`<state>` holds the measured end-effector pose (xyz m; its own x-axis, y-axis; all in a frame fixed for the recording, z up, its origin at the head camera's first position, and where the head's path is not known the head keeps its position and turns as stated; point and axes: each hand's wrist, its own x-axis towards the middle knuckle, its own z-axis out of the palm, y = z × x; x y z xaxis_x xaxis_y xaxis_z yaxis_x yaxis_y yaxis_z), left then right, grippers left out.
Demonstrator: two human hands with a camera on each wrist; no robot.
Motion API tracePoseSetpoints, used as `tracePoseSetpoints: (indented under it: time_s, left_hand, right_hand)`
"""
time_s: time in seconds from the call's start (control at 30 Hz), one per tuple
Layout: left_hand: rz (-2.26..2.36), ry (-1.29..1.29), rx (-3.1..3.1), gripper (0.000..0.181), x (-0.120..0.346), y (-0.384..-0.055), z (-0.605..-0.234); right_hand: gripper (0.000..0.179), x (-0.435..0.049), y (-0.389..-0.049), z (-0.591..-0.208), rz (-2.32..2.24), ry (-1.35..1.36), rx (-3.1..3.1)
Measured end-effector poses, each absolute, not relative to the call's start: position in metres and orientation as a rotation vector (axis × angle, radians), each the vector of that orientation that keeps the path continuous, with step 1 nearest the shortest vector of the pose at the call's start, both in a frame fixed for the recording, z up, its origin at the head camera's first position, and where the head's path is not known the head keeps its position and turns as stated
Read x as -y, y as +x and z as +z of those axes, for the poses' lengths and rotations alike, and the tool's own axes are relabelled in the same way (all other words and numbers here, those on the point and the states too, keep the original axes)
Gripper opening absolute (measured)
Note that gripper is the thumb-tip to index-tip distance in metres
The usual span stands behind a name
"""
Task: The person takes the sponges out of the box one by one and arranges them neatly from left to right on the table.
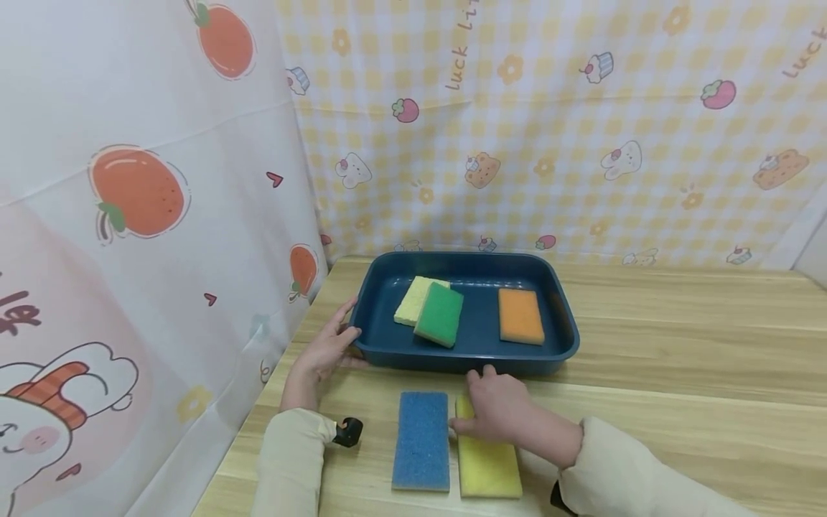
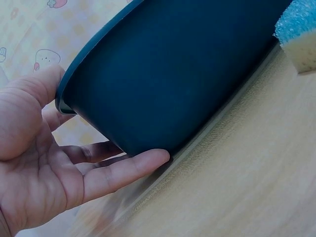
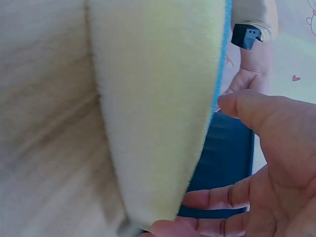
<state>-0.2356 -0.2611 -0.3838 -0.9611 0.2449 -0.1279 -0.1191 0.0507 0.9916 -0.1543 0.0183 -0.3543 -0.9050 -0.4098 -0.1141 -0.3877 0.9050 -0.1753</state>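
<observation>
A deep dark-blue rectangular tray (image 1: 465, 363) stands on the wooden table. My left hand (image 1: 326, 348) holds its near left corner, thumb at the rim and fingers against the outer wall and lower edge in the left wrist view. Over the far part of a yellow sponge (image 1: 489, 470) is my right hand (image 1: 500, 409). Its thumb lies by the sponge's left edge and its fingertips by the far end; no firm grip shows. A blue sponge (image 1: 421, 445) lies just left of it. Inside the tray, a green sponge (image 1: 441, 316) leans on a pale yellow one (image 1: 410, 301), and an orange sponge (image 1: 520, 316) lies to the right.
A patterned cloth (image 1: 549, 143) hangs behind the table, and a white printed cloth (image 1: 194, 215) closes off the left side. Bare wooden tabletop (image 1: 698, 345) extends to the right of the tray.
</observation>
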Motion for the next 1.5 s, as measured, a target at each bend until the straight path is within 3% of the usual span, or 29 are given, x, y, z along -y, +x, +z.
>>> tracePoseSetpoints:
  time_s: [0.2, 0.53, 0.73, 0.87, 1.0, 1.27, 1.5]
  left_hand:
    - [2.006, 0.134, -2.062, 0.062, 0.261, -0.235, -0.382]
    - [2.008, 0.091, -2.063, 0.063, 0.266, -0.233, -0.385]
    - [2.013, 0.083, -2.075, 0.063, 0.267, -0.232, -0.382]
    - [2.008, 0.094, -2.080, 0.062, 0.265, -0.233, -0.380]
    - [2.008, 0.098, -2.084, 0.062, 0.263, -0.233, -0.380]
    - [2.025, 0.078, -2.062, 0.062, 0.258, -0.230, -0.382]
    - [2.053, 0.067, -2.063, 0.062, 0.259, -0.230, -0.382]
  right_hand:
    - [0.042, -0.016, -0.159, -0.335, -0.251, -0.691, -3.009]
    - [0.038, 0.002, -0.217, -0.288, -0.253, -0.646, -3.038]
    - [0.035, 0.012, -0.267, -0.269, -0.285, -0.428, -2.988]
    - [0.034, 0.011, -0.296, -0.270, -0.477, -0.298, -2.894]
    - [0.045, 0.009, -0.313, -0.276, -0.675, -0.208, -2.786]
    - [0.036, 0.008, -0.326, -0.293, -0.724, -0.215, -2.824]
    - [0.044, 0.017, -0.332, -0.307, -0.695, -0.230, -2.740]
